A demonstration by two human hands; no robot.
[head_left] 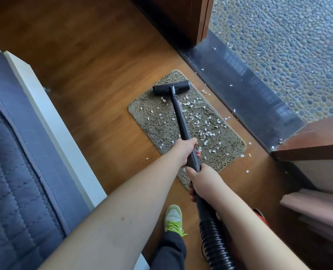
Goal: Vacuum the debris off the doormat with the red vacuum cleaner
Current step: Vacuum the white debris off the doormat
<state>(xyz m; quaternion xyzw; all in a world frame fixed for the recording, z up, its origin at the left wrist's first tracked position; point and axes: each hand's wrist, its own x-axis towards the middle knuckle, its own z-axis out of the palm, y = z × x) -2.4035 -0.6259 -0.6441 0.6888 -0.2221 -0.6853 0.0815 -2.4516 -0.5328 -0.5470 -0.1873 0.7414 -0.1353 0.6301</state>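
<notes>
Head view. Both hands are gripping the black wand [181, 119] of the vacuum cleaner: the left hand [186, 152] is wrapping its fingers around the tube farther forward, and the right hand [202, 182] is clasping it just behind, near where the ribbed hose [213, 242] is joining. The black floor nozzle [170, 87] is resting on the far end of the brown doormat [152, 121]. White debris flakes [200, 121] are lying across the mat, mostly on its right half, and some are lying on the wooden floor [95, 71] and the dark threshold [237, 84] beside it. A red part of the cleaner body [261, 216] is showing behind the right forearm. A green sneaker [173, 218] is standing near the mat's near edge.
</notes>
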